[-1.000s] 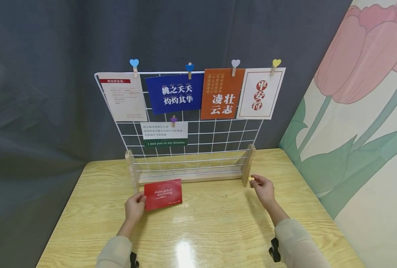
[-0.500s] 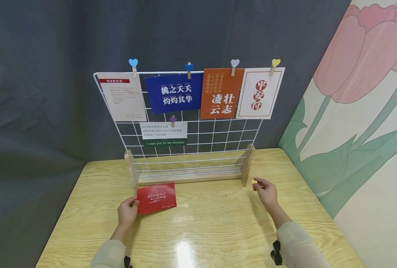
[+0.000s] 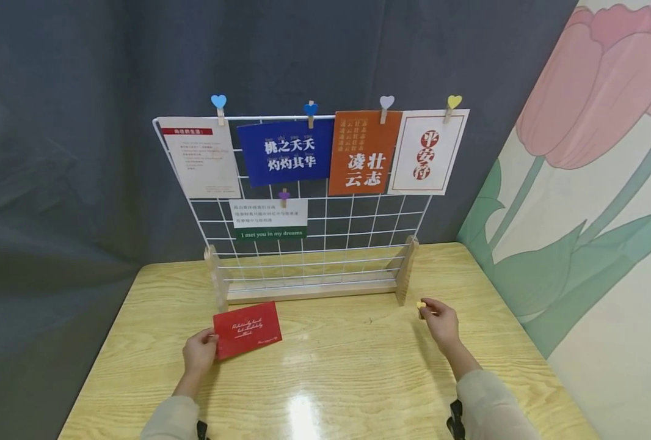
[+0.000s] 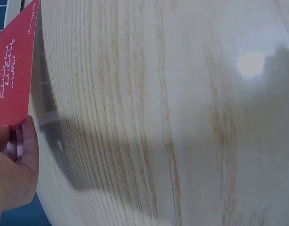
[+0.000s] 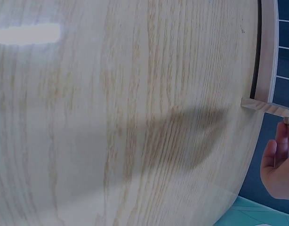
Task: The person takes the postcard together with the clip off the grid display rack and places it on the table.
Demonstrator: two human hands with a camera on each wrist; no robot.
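Note:
My left hand (image 3: 199,352) pinches the left edge of a red card (image 3: 248,330) with white script, held tilted in front of the rack's left foot. The left wrist view shows thumb and fingers at a corner of the same card (image 4: 15,70). On the right, my right hand (image 3: 442,324) pinches a small clothespin with a yellow heart (image 3: 421,305), just right of the rack's right foot. Only a bit of that clothespin (image 5: 286,120) shows in the right wrist view. Behind both hands stands a white wire grid rack (image 3: 369,223) on wooden feet.
Clipped along the rack's top are a white card (image 3: 201,160), a blue card (image 3: 286,153), an orange card (image 3: 364,153) and a red-and-white card (image 3: 429,153). A green-and-white card (image 3: 270,220) hangs lower. The wooden table (image 3: 347,366) meets a dark curtain (image 3: 72,153) behind.
My left hand has moved left and slightly toward me with the red card, which tilts more. My right hand has shifted a little right and toward me with the clothespin.

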